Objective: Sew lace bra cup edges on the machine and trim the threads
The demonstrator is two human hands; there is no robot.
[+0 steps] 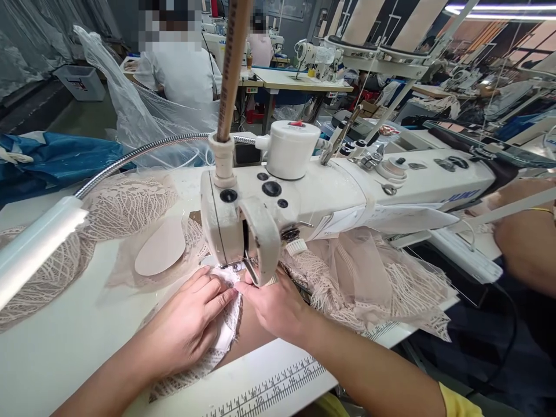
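A white sewing machine point(321, 200) stands across the table, its needle area low at the left end of the arm. Just in front of the presser foot, my left hand point(195, 313) lies on a strip of pale lace fabric point(228, 327), fingers bent and pressed together on it. My right hand point(278, 304) pinches the edge of the same fabric, thumb and index finger close to my left fingertips. Part of the right hand is hidden behind the machine's head. Beneath the lace lies a smooth beige fabric point(254, 330).
A bunched heap of beige lace point(382, 278) lies right of the needle. To the left are an oval beige pad point(160, 246), more lace pieces point(125, 205) and a lit lamp tube point(39, 252). A printed ruler point(278, 385) runs along the front edge. Another person point(178, 69) sits ahead.
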